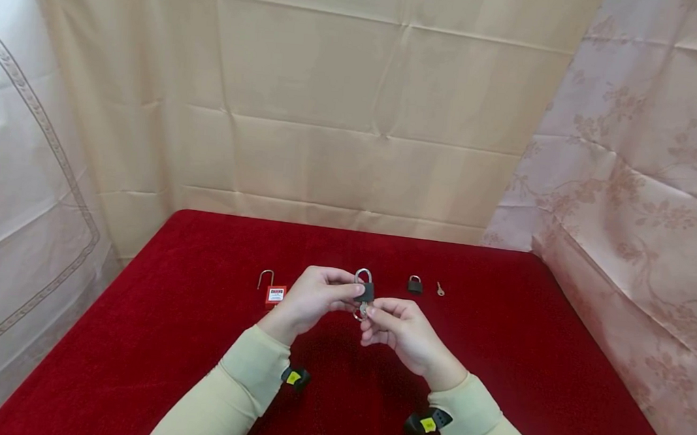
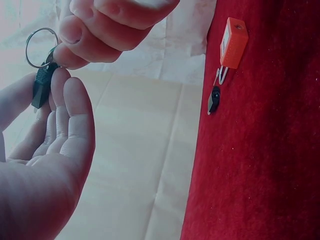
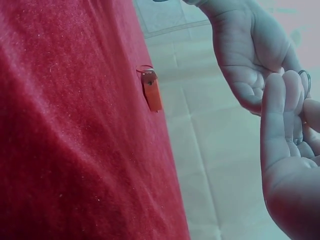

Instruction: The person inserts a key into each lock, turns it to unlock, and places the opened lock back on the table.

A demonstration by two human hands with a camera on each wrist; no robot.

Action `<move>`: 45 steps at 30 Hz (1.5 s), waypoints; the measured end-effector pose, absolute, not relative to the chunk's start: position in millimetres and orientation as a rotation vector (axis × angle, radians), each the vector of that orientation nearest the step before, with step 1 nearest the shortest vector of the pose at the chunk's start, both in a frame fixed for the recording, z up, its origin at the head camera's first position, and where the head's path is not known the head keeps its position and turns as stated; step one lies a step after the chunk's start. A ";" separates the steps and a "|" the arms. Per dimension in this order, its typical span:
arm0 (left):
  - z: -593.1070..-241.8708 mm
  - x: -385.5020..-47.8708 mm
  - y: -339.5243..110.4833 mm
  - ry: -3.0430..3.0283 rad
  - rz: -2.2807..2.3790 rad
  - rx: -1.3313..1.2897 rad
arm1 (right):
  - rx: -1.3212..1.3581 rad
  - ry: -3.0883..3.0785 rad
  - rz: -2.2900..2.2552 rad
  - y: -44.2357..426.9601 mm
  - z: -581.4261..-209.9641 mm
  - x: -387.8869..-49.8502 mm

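Observation:
A dark padlock (image 1: pixel 366 292) with a silver shackle is pinched between thumb and fingers of the left hand (image 1: pixel 316 299), above the table. Just below it, the right hand (image 1: pixel 404 331) pinches a key (image 1: pixel 363 309) at the padlock's underside; a metal ring hangs there. In the left wrist view the ring (image 2: pixel 28 49) shows between the right hand (image 2: pixel 107 25) and the padlock (image 2: pixel 44 85) held by the left hand (image 2: pixel 55 145). The right wrist view hides the padlock behind the fingers; how deep the key sits cannot be told.
On the red table (image 1: pixel 496 366), a red padlock (image 1: pixel 276 295) with its shackle raised lies left of the hands. Farther right are a small dark padlock (image 1: pixel 415 286) and a loose key (image 1: pixel 440 289). Cloth curtains (image 1: pixel 332 107) stand behind and at both sides.

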State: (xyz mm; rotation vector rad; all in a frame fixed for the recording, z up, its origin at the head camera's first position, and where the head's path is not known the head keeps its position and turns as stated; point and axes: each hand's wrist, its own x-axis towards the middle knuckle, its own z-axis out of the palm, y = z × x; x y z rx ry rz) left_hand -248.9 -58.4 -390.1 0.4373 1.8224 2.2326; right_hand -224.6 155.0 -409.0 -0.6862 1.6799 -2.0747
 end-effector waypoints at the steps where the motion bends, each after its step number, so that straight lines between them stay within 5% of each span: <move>1: -389.9 -248.8 -58.3 1.822 2.232 0.436 | -0.688 1.667 -2.079 155.2 -409.3 -224.8; 45: -388.2 -248.6 -59.8 1.860 2.223 0.413 | -0.641 1.760 -2.107 153.4 -407.1 -223.2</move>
